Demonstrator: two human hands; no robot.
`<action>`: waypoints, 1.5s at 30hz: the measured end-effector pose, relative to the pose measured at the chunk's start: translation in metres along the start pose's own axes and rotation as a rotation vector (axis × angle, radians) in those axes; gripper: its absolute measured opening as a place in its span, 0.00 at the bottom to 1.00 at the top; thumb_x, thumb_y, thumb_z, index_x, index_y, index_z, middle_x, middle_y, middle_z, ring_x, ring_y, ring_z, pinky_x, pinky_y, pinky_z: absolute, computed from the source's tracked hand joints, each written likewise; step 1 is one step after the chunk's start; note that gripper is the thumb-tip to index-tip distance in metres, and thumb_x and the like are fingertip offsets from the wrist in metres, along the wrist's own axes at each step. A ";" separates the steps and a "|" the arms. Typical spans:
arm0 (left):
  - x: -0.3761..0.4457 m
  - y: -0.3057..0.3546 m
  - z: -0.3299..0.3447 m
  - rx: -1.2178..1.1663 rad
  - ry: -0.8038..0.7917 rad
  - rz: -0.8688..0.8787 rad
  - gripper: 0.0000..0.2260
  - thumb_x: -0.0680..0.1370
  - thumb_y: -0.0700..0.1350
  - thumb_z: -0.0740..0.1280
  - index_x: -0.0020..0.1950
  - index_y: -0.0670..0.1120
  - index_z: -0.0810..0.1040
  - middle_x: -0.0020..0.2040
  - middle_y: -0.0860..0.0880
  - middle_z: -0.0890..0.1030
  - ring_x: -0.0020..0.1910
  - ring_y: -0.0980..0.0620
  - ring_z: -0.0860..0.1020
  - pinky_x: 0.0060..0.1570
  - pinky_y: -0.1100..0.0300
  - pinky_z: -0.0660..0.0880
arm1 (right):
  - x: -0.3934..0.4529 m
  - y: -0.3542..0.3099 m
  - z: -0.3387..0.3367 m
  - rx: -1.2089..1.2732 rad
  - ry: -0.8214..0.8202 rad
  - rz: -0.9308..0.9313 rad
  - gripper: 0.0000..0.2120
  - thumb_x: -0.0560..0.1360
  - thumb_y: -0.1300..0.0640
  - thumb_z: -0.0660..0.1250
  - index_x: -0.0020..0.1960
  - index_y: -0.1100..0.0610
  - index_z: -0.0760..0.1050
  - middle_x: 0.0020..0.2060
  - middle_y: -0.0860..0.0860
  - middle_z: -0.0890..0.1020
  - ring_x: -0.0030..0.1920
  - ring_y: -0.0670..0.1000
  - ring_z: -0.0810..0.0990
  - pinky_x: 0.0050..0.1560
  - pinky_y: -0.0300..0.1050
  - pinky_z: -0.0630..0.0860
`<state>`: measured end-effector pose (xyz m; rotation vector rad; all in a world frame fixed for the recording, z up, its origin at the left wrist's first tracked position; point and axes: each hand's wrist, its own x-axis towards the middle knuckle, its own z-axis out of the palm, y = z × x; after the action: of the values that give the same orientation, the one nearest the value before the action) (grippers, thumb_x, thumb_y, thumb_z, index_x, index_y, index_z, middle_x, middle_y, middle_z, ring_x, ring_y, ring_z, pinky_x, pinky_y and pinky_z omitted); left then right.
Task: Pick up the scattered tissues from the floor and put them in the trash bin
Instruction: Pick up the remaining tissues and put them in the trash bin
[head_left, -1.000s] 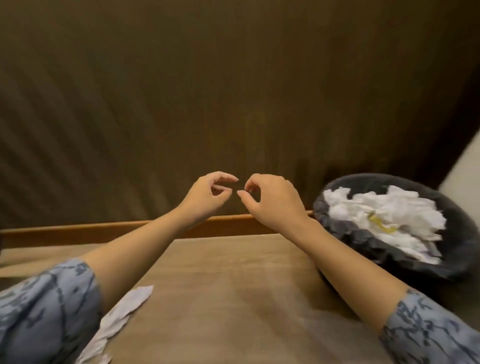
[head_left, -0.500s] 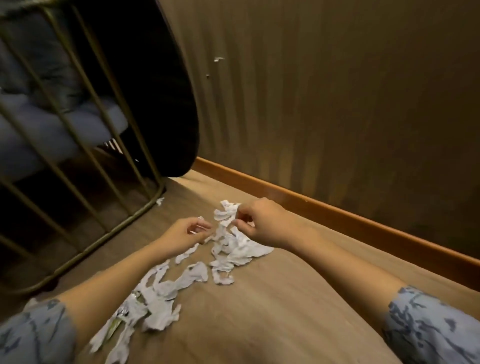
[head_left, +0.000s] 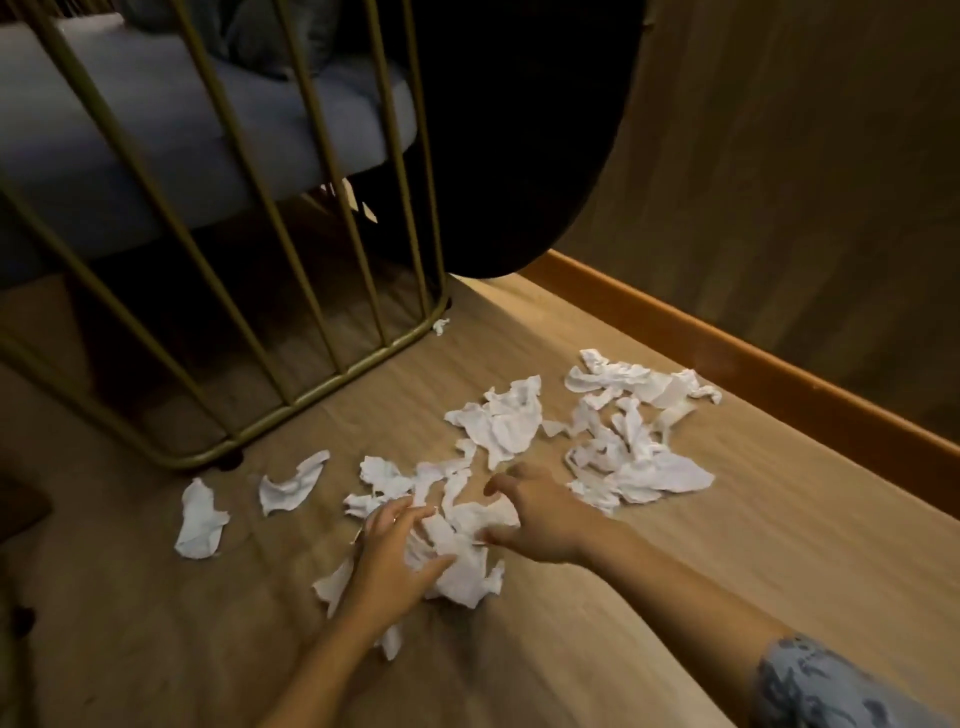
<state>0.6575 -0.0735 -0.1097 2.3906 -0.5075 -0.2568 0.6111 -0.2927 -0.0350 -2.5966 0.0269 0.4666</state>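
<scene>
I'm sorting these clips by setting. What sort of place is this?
Probably a living room or lounge corner, indoors. A cushioned chair on a gold metal frame stands on wood-look flooring, with a wooden baseboard along the wall. Tissues lie scattered on the floor.

Wood-grain floor (head_left: 675, 597), light brown, planks running toward the wall. Orange-brown skirting (head_left: 753, 364) along the floor's right edge, below a dark panelled wall (head_left: 805, 156) with faint vertical ribbing. Upper left: chair frame (head_left: 322, 384) of brass-coloured metal bars, rising from a curved base rail that sits on the floor; one small dark foot shows under the rail at its near corner. Grey-blue cushion (head_left: 156, 130) behind the bars, raised above the floor. Large dark rounded panel (head_left: 509, 130) beside the frame, its lower edge close to the skirting; material cannot be told. Floor under the frame lies in shadow.
</scene>
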 end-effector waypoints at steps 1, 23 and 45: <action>-0.008 -0.019 0.003 0.023 0.045 -0.015 0.33 0.61 0.71 0.69 0.62 0.59 0.73 0.71 0.52 0.65 0.72 0.50 0.60 0.69 0.53 0.63 | 0.007 -0.004 0.020 0.006 -0.048 0.052 0.35 0.72 0.37 0.68 0.73 0.48 0.62 0.76 0.56 0.57 0.75 0.60 0.55 0.71 0.60 0.61; -0.002 -0.103 -0.015 -0.373 0.598 -0.329 0.07 0.69 0.28 0.71 0.44 0.36 0.80 0.43 0.47 0.78 0.42 0.44 0.79 0.42 0.51 0.78 | 0.036 -0.041 0.160 0.418 0.682 0.052 0.06 0.70 0.51 0.64 0.39 0.49 0.67 0.38 0.42 0.68 0.37 0.42 0.69 0.39 0.30 0.64; 0.065 -0.182 -0.046 0.010 0.565 -0.460 0.24 0.62 0.66 0.75 0.47 0.51 0.76 0.73 0.48 0.68 0.76 0.45 0.55 0.73 0.44 0.42 | 0.146 -0.077 0.165 0.063 0.269 0.089 0.30 0.75 0.30 0.55 0.65 0.51 0.72 0.76 0.52 0.58 0.77 0.58 0.48 0.75 0.62 0.40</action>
<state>0.7840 0.0527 -0.1969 2.4170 0.3029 0.2258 0.7035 -0.1365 -0.1821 -2.5849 0.2449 0.1411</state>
